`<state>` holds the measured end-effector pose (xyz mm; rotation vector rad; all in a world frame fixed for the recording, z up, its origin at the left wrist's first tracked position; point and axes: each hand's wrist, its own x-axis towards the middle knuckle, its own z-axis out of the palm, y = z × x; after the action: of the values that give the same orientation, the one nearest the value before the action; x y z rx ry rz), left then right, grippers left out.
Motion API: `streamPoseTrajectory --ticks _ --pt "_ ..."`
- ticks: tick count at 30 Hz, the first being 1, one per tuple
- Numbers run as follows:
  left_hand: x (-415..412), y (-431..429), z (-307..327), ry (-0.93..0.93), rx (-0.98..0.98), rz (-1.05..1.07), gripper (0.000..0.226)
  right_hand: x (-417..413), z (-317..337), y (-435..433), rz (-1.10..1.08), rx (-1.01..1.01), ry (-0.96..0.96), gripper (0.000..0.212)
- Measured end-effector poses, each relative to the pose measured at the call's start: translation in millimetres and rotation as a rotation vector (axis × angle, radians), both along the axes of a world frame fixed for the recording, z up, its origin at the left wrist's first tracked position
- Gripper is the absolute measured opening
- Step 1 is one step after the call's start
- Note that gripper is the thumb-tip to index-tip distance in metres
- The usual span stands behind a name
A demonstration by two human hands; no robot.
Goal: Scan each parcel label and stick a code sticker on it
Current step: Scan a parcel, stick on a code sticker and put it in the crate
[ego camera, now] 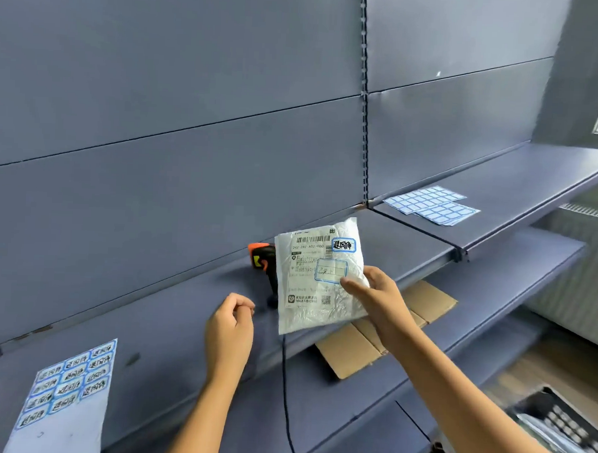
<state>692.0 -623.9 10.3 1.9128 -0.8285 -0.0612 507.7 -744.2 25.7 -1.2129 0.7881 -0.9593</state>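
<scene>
My right hand (373, 294) pinches a white plastic parcel (307, 312) by its right edge and holds it up over the blue shelf (170, 316). Its printed label faces me, with a barcode at the top and two blue-bordered stickers (343, 244) stuck on it, one near the top right and one in the middle. My left hand (229, 329) hovers to the left of the parcel with loosely curled fingers and holds nothing. An orange and black barcode scanner (262, 257) stands on the shelf, partly hidden behind the parcel. Its black cable hangs over the front edge.
A sheet of written blue-bordered stickers (68, 384) lies at the shelf's near left. Blank sticker sheets (432, 204) lie on the shelf further right. A flattened cardboard box (360, 349) sits on the lower shelf. A dark crate (556, 429) is at the bottom right.
</scene>
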Motion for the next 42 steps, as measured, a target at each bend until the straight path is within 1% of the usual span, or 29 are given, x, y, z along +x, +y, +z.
streamPoseTrajectory --ticks 3,6,13,15,18,22,25,29,33,38,42 --pt "-62.9 -16.6 -0.6 -0.017 -0.008 -0.096 0.026 -69.3 -4.8 -1.5 -0.078 0.026 0.008 0.024" --pt "-132.3 -29.4 -9.3 -0.047 0.047 -0.198 0.026 -146.7 -11.1 -0.6 -0.172 0.026 0.025 0.024" --pt "-260.9 -40.5 -46.5 -0.052 0.106 -0.4 0.026 -300.8 -32.0 15.3 -0.376 0.057 0.05 0.028" --pt "-297.9 -43.7 -56.7 -0.088 0.153 -0.465 0.024 -346.4 -38.5 28.6 -0.451 0.079 0.072 0.028" --pt "-354.8 -51.5 -63.8 -0.14 0.217 -0.612 0.023 -410.6 -42.8 47.9 -0.574 0.106 0.087 0.026" --pt "-429.5 -65.1 -68.8 -0.178 0.233 -0.838 0.021 -480.7 -49.1 72.9 -0.718 0.142 0.09 0.017" --pt "-470.4 -72.6 -75.5 -0.191 0.251 -0.964 0.023 -515.1 -59.6 87.4 -0.81 0.191 0.062 0.017" --pt "-507.1 -84.7 -91.7 -0.178 0.322 -1.064 0.022 -547.0 -72.7 94.1 -0.891 0.239 0.056 0.029" --pt "-530.8 -109.6 -110.9 -0.178 0.412 -1.093 0.019 -568.5 -82.1 76.1 -0.931 0.273 0.06 0.024" --pt "-551.6 -171.0 -125.9 -0.14 0.449 -1.118 0.021 -581.7 -91.8 11.6 -0.907 0.291 0.096 0.028" --pt "-549.9 -227.8 -123.2 -0.104 0.443 -1.063 0.023 -576.4 -93.8 -59.1 -0.822 0.306 0.144 0.026"
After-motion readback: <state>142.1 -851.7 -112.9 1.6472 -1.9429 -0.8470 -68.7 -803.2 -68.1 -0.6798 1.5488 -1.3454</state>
